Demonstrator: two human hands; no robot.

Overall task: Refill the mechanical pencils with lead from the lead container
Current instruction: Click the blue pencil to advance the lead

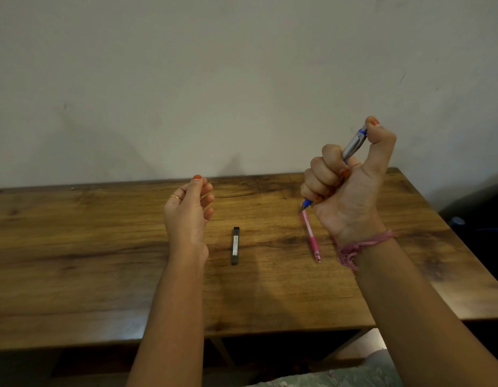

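Observation:
My right hand (pixel 347 185) grips a silver and blue mechanical pencil (pixel 354 143) in a fist above the table, tip pointing down, with the thumb on its top end. A pink mechanical pencil (pixel 310 236) lies flat on the wooden table (pixel 102 261) just below that hand. The black lead container (pixel 236 245) lies flat near the table's middle. My left hand (pixel 190 210) hovers to the left of the container, its fingers loosely curled with fingertips close together; whether they pinch anything is too small to tell.
A plain wall rises right behind the table's far edge. The table's right edge runs diagonally beside a dark object (pixel 471 219). Patterned fabric (pixel 362 372) shows at the bottom, in front of the near edge.

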